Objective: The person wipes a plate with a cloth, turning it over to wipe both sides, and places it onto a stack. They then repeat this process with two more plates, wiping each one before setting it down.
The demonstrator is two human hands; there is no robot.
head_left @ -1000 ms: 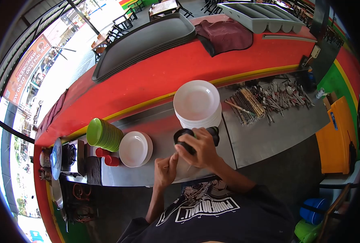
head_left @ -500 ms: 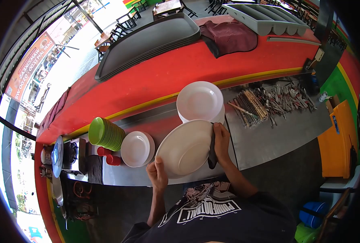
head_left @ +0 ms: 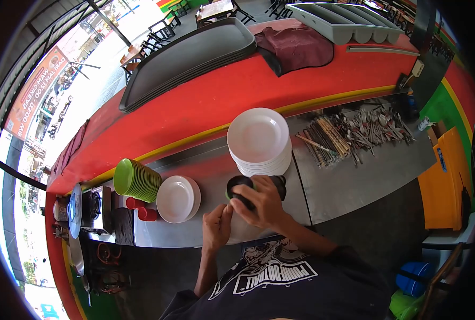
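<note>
My right hand (head_left: 260, 204) is closed over a dark rounded thing (head_left: 239, 188) with a thin greenish edge; its kind cannot be made out. Another black patch (head_left: 278, 186), perhaps cloth, shows beyond the knuckles. My left hand (head_left: 216, 226) is a closed fist just beside it, thumb and fingers pressed together, and what they grip is hidden. Directly ahead of both hands rises a tall stack of white plates (head_left: 258, 136). To the left is a shorter stack of white bowls (head_left: 176, 199).
Green bowls (head_left: 136, 179) stand stacked near red cups (head_left: 147, 214) and a stove (head_left: 96, 205) on the steel counter (head_left: 331, 200). Chopsticks (head_left: 325, 140) and cutlery (head_left: 379, 125) lie right. Dark trays (head_left: 189, 58), a maroon cloth (head_left: 296, 48) and a grey divided holder (head_left: 344, 24) top the red ledge.
The white plate held between both hands is out of them. My right hand has moved left and down, close to my left hand. The white plate stack is now in fuller view.
</note>
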